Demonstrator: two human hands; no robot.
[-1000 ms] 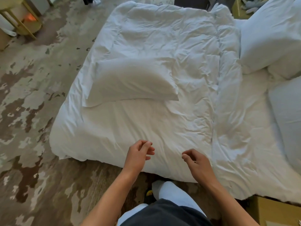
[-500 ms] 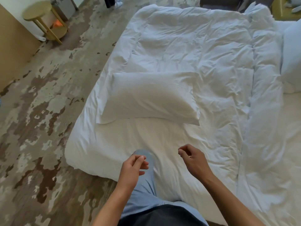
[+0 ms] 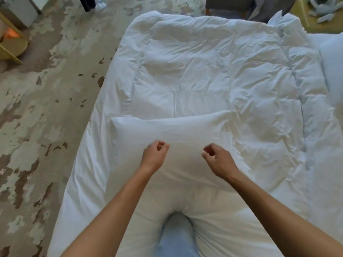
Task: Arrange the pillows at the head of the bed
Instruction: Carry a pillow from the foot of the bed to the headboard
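Now: a person kneels on a bed, both bare arms stretched forward over a white rectangular fabric pillow (image 3: 172,145).
Left hand: the left hand (image 3: 155,154) hovers over the pillow's near half, its fingers (image 3: 161,145) curled loosely inward, narrow, holding nothing.
Right hand: the right hand (image 3: 218,160) hangs level with it, fingers (image 3: 207,152) likewise curled in and empty; whether either hand touches the cloth cannot be told.
Pillow, place: it lies flat, directly beneath and beyond the fingers, crosswise on the rumpled white quilted duvet (image 3: 213,71), its left corner well out past the left fingers.
Pillow, look: plump, smooth-cased, lightly creased, the same white as the bedding, so its right edge blurs into the folds.
Handling: it looks light, soft and yielding; it will likely sag if taken by one corner, and the smooth case may slide on the filling.
Hold: judged best taken at its two short ends, one outward of each set of fingers, pinching cloth and filling together.
Destination: another white pillow (image 3: 332,67), only partly in frame, lies far to the right of the right fingers, which suggests the head of the bed is that way.
Progress: the near pillow is not yet lifted.
Surroundings: mottled beige-and-brown patterned carpet (image 3: 37,117) spreads left of the left fingers.
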